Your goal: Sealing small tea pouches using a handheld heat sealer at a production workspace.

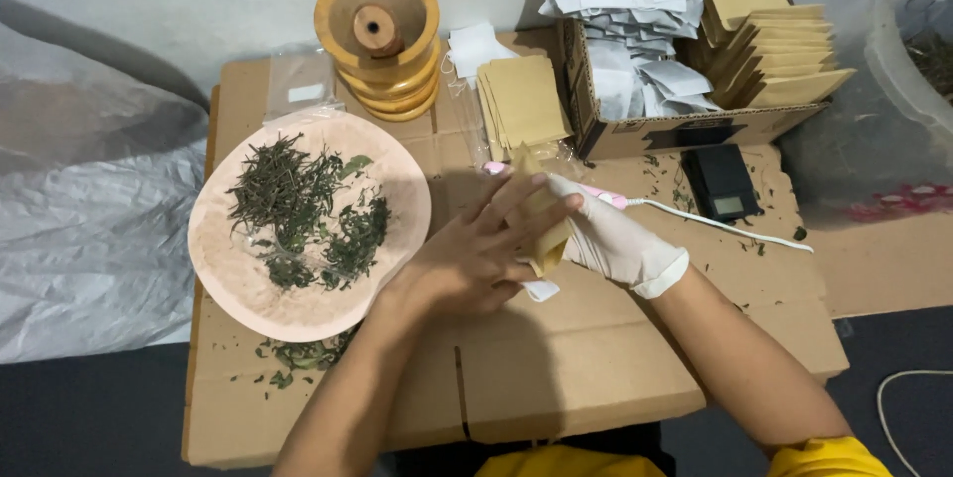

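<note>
My bare left hand [475,251] lies over a small tan paper pouch [547,239], fingers stretched across its top. My right hand [615,239], in a white glove, grips the same pouch from the right side. A bit of white paper [541,289] sticks out under the hands. Behind the pouch lies a pink-tipped handheld tool [604,196] with a white cord [725,225] trailing right. Left of my hands a pale round tray [228,273] holds dried green leaves [303,211].
Everything rests on a flattened cardboard surface [556,368]. A stack of tan pouches [523,100] and a wooden round funnel stand [379,38] sit behind. A cardboard box [685,125] holds white and tan pouches. A small black scale [722,181] stands right. Clear plastic sheeting [89,209] lies left.
</note>
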